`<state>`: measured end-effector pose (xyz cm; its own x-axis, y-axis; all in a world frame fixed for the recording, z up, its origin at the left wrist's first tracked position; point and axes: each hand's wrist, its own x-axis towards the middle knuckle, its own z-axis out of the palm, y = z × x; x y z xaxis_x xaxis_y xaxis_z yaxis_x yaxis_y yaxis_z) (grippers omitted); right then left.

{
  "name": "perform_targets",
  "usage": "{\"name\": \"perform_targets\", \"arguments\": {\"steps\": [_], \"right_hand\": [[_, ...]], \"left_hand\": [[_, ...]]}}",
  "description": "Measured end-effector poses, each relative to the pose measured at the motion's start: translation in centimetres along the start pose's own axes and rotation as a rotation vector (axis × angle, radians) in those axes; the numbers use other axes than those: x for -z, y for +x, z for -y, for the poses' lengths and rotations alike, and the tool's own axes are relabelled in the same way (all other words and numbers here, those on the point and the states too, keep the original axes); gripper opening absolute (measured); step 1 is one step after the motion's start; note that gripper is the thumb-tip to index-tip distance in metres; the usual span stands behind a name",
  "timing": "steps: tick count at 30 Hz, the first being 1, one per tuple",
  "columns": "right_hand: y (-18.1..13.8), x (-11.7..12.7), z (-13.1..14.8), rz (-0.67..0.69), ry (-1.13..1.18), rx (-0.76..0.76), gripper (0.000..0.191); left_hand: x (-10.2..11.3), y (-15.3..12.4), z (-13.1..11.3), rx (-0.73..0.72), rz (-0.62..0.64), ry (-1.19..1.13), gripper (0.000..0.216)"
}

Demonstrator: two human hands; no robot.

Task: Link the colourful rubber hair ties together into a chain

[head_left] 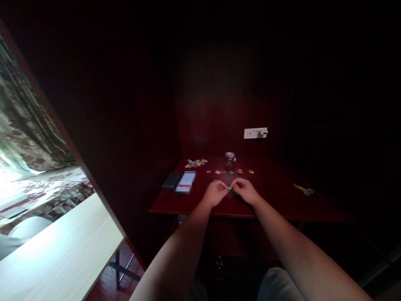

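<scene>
Both of my hands meet over the dark red table [269, 200]. My left hand [214, 192] and my right hand [245, 190] are closed in pinches on a small green elastic band [229, 187] stretched between their fingertips. Just beyond the hands, a row of several small coloured bands [231, 172] lies on the table. A heap of more coloured bands [196, 162] sits at the back left. A small glass jar [229, 158] stands behind the row.
A dark case [171, 181] with a cord and a blurred white card [186, 182] lie at the table's left. A yellow tool [303, 189] lies at the right. A white wall socket [255, 133] sits above. A light wooden table [59, 251] stands at lower left.
</scene>
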<state>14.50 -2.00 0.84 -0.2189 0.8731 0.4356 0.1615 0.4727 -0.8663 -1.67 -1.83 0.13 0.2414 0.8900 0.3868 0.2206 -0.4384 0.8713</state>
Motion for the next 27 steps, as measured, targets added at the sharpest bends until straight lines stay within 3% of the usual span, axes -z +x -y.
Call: {"name": "perform_targets", "arguments": {"steps": [8, 17, 27], "right_hand": [[0.0, 0.1, 0.2, 0.014, 0.014, 0.003, 0.007], [0.0, 0.1, 0.0, 0.021, 0.059, -0.008, 0.009], [0.1, 0.1, -0.4, 0.002, 0.072, -0.037, 0.016]], "left_hand": [[0.0, 0.1, -0.2, 0.005, 0.019, -0.093, 0.013], [0.4, -0.1, -1.0, -0.069, 0.029, -0.003, 0.022], [0.2, 0.1, -0.1, -0.043, -0.011, 0.020, 0.019]]}}
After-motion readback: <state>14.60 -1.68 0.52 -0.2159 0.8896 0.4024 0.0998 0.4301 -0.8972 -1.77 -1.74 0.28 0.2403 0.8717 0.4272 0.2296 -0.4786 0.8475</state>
